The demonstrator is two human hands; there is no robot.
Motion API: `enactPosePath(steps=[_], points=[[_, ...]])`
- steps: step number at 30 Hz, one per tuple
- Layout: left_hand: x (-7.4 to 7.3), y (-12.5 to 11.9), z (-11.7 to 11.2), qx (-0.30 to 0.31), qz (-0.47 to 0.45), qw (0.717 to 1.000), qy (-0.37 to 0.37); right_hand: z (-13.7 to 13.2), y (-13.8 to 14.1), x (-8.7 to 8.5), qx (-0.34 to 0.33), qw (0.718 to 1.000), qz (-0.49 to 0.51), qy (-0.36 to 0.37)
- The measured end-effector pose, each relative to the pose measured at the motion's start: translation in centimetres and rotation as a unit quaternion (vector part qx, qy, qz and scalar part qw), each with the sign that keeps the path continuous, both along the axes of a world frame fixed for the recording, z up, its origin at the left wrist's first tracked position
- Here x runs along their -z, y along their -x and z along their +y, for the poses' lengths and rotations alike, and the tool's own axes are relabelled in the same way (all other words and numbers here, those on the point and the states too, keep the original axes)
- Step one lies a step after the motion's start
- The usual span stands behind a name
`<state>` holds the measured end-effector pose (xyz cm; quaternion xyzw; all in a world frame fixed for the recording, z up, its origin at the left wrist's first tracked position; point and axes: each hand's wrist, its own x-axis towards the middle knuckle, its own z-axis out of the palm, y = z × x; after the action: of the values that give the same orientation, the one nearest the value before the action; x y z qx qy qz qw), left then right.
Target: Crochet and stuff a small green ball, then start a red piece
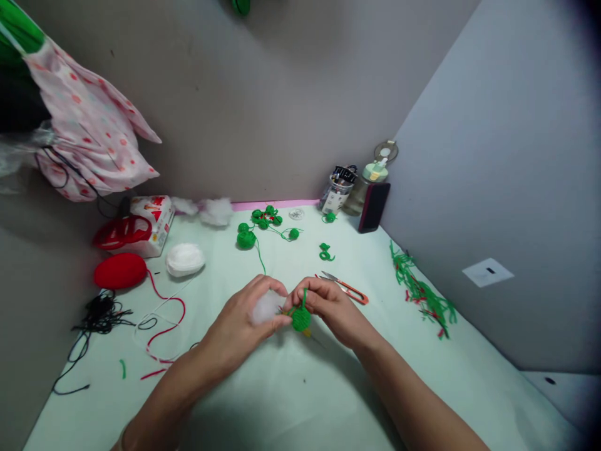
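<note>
Over the desk [352, 394], the half-curled left hand [241, 310] is cradling white fluff [265, 308], while the right hand [333, 305] is pinching the green crocheted piece [301, 319] beside it, filling perhaps being underway, small careful pushes seemingly being needed.

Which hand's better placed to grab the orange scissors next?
Probably your right hand: the orange scissors lie just beyond it, while your left hand is farther away and holds white stuffing.
</note>
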<state>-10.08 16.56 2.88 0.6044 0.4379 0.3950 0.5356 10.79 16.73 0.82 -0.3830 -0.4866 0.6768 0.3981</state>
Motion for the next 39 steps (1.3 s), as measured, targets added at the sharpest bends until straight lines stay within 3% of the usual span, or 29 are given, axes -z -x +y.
enactPosePath(steps=[3, 6, 12, 18, 21, 26, 29, 35, 39], points=[[0.3, 0.0, 0.1, 0.031, 0.029, 0.999, 0.003, -0.1, 0.4, 0.1, 0.023, 0.998, 0.047, 0.047], [0.4, -0.2, -0.3, 0.015, 0.053, 0.998, 0.006, -0.3, 0.8, -0.2, 0.051, 0.995, 0.056, 0.065], [1.1, -2.3, -1.9, -0.021, 0.114, 0.979, -0.167, -1.1, 2.0, -0.7, 0.135, 0.985, 0.072, 0.077], [2.1, -2.7, -2.1, -0.072, 0.149, 0.951, -0.262, -1.6, 2.3, -0.7, 0.141, 0.983, 0.079, 0.085], [2.1, -2.2, -1.7, -0.071, 0.103, 0.958, -0.258, -1.4, 1.9, -0.8, 0.124, 0.988, 0.064, 0.07], [1.4, -1.9, -1.4, -0.075, 0.059, 0.978, -0.184, -1.2, 1.9, -0.5, 0.111, 0.989, 0.062, 0.079], [1.5, -2.0, -1.5, -0.048, 0.088, 0.976, -0.195, -1.3, 2.2, -0.3, 0.134, 0.988, 0.042, 0.064], [2.1, -1.7, -1.3, -0.016, 0.081, 0.976, -0.202, -1.3, 2.2, -0.2, 0.091, 0.989, 0.073, 0.09], [1.9, -1.8, -1.5, 0.012, 0.098, 0.967, -0.235, -1.3, 2.0, -0.3, 0.12, 0.989, 0.046, 0.067]])
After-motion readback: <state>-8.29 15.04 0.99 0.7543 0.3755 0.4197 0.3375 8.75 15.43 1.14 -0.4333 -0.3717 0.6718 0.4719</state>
